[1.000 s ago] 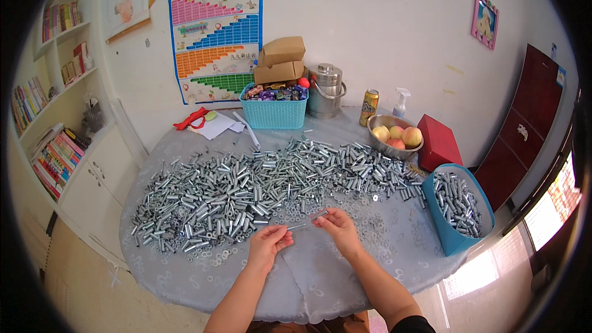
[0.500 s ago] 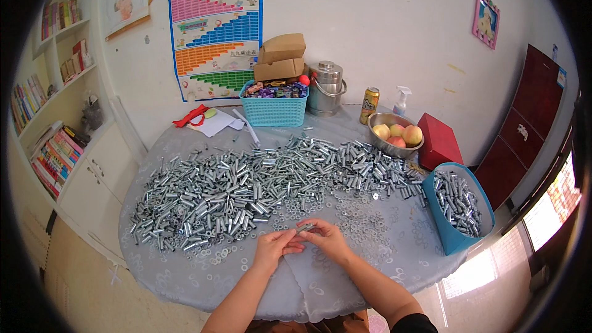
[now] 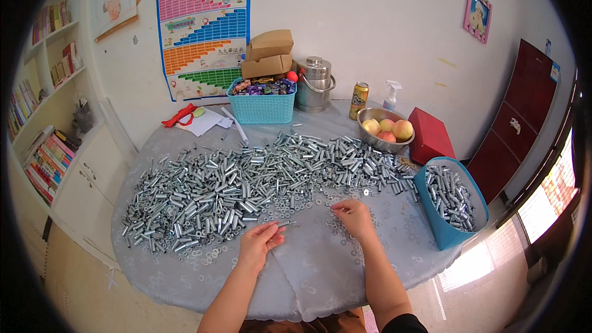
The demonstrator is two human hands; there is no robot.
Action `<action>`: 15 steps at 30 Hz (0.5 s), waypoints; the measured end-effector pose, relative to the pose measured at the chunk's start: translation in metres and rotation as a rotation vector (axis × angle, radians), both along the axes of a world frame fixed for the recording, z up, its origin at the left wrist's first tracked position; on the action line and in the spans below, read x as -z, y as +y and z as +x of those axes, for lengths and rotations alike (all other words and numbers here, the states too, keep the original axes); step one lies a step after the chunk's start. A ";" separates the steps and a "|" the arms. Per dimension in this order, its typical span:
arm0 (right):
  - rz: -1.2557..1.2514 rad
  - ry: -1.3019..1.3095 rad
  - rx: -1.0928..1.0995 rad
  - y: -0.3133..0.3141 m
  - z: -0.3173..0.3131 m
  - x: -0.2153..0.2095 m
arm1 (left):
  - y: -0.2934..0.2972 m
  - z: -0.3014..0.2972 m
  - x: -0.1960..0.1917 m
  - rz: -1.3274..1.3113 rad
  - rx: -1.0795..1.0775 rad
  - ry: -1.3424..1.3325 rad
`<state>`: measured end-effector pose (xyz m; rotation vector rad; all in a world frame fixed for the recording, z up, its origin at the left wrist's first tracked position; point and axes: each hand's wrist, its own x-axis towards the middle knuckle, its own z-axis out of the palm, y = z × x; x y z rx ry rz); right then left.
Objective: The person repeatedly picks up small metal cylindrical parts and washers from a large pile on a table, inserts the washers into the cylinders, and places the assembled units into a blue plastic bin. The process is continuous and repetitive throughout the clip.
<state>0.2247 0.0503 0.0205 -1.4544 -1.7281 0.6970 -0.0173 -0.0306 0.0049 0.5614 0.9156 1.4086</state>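
my left hand (image 3: 259, 242) rests low on the surface (image 3: 320, 283), its fingers pinched around a thin metal bolt (image 3: 288, 224) that sticks out to the right from my fingertips. my right hand (image 3: 354, 216) lies a little further out, palm down, fingers curled onto the scattered washers (image 3: 296, 205); whether it has one pinched i cannot tell, the pieces are too small. the two hands are apart, with the bolt's tip between them.

just beyond my hands runs a wide heap of silver metal sleeves (image 3: 246, 176), stretching from the left side of the surface almost to the right. loose washers lie along its near edge and around my right hand. to the right, standing at the rim of the surface, a blue bin (image 3: 439, 229) holds more of the same silver pieces.

at the far side, near the wall, a light blue basket (image 3: 262, 108) is filled with small colourful things, and two brown cardboard boxes (image 3: 269, 54) are stacked behind it. next to it stands a steel pot with a lid (image 3: 315, 83), then a yellow can (image 3: 358, 100) and a small spray bottle (image 3: 390, 95). a metal bowl of peaches (image 3: 385, 129) sits beside a red box (image 3: 430, 135). at the far left lie some white papers (image 3: 206, 121) with a red thing (image 3: 179, 115) on them.
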 end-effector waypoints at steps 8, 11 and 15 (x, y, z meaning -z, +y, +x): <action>-0.116 -0.200 -0.051 -0.008 0.002 -0.005 | -0.001 -0.001 -0.001 -0.005 -0.002 0.021; 0.006 -0.277 -0.100 -0.007 -0.001 0.001 | 0.000 0.000 -0.001 0.000 0.006 0.035; -0.015 -0.251 -0.083 -0.005 -0.002 0.007 | -0.001 0.000 -0.002 0.000 0.013 0.036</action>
